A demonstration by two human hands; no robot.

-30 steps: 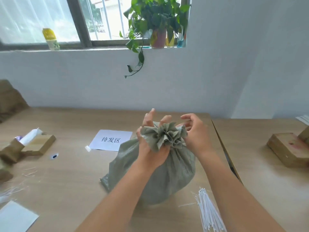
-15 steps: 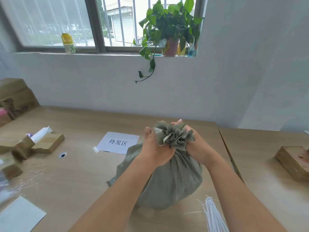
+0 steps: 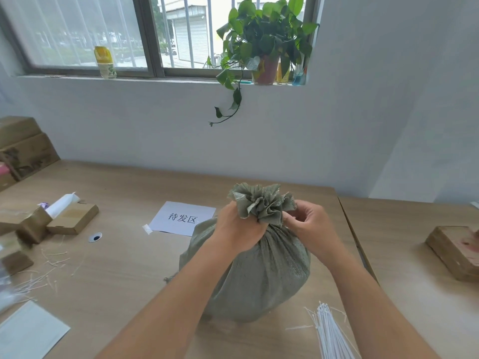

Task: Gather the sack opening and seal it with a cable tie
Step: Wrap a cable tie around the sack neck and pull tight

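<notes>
A full grey-green woven sack (image 3: 261, 275) stands upright on the wooden table (image 3: 124, 265). Its opening (image 3: 260, 202) is bunched into a ruffled tuft on top. My left hand (image 3: 237, 230) is clenched around the neck just under the tuft. My right hand (image 3: 309, 226) sits at the right side of the neck with fingers curled, fingertips pinching at the fabric; I cannot make out a tie in them. A bundle of white cable ties (image 3: 330, 332) lies on the table at the sack's front right.
A paper label (image 3: 181, 217) lies behind the sack on the left. Cardboard boxes (image 3: 70, 218) and cut tie scraps (image 3: 49, 265) are at the left, a white sheet (image 3: 28, 330) at the front left. A wooden block (image 3: 456, 250) rests on the adjoining right table.
My left hand has closed tight around the sack neck. My right hand drew back from cupping the tuft to pinching at the neck's right side. The camera view tilted upward.
</notes>
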